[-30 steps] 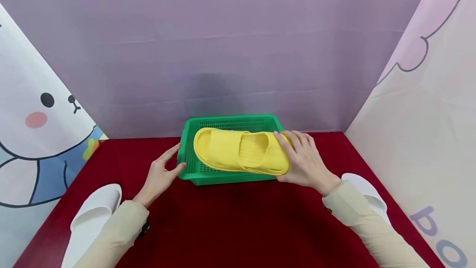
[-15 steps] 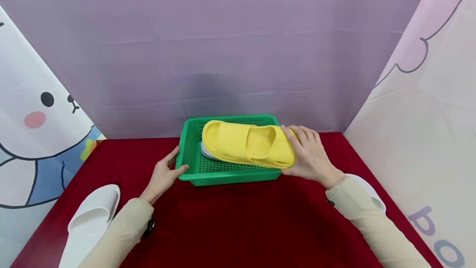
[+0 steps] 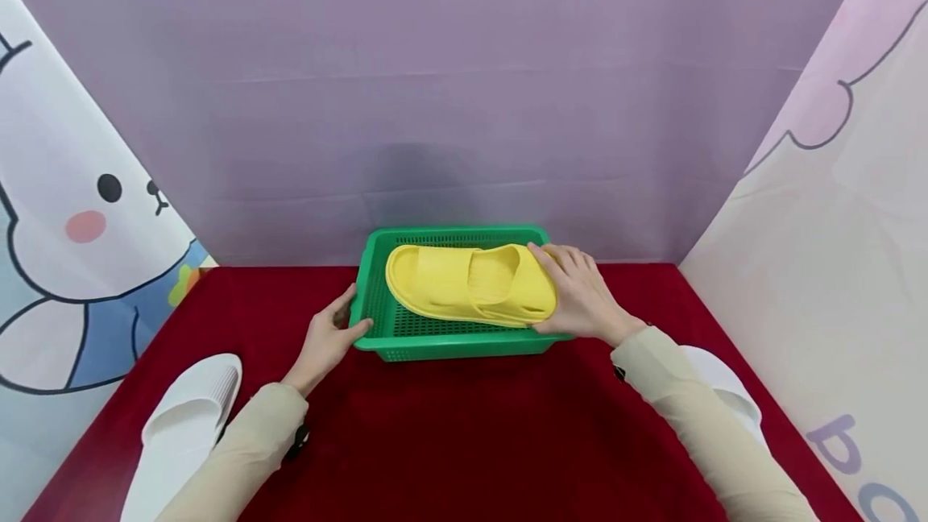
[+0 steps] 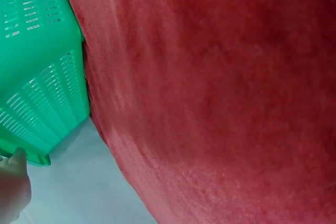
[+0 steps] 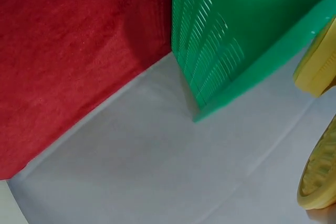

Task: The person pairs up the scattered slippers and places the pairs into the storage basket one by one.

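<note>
In the head view, yellow slippers (image 3: 442, 276) lie slantwise over the green basket (image 3: 464, 341), their left end inside its outline. My right hand (image 3: 576, 296) grips their right end, thumb and fingers around it. Two separate yellow slipper parts, one (image 5: 315, 69) above the other, show in the right wrist view. At the basket's left end my left hand (image 3: 325, 345) pinches the rim between thumb and fingers. A fingertip touches the rim in the left wrist view. Much of the basket's inside is hidden under the slippers.
A white slipper (image 3: 184, 417) lies at the left, partly behind my left sleeve. Another white slipper (image 3: 725, 389) is at the right behind my right sleeve. Red cloth (image 3: 435, 441) covers the table, and a purple-grey curtain (image 3: 464, 103) hangs close behind the basket.
The yellow slippers shifted right and up, then back left and slightly down with my right hand. A pale grey edge under them half a second ago is now covered. My left hand stays at the rim.
</note>
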`<action>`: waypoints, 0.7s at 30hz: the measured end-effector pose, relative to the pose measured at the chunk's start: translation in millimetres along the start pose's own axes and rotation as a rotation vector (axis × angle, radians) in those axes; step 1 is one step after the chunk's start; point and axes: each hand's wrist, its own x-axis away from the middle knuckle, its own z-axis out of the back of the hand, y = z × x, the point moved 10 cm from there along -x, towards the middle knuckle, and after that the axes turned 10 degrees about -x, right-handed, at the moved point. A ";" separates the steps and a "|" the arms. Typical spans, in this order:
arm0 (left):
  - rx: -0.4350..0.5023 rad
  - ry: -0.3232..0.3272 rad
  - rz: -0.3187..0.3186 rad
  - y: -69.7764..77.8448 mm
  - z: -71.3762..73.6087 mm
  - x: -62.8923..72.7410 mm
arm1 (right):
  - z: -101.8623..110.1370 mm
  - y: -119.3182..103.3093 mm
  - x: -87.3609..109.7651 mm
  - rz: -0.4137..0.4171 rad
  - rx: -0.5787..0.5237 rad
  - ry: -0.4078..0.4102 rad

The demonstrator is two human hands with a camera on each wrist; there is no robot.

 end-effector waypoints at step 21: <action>-0.007 0.002 -0.008 -3.9 -2.2 -1.5 | -38.8 24.9 -6.8 -0.071 -0.087 -0.113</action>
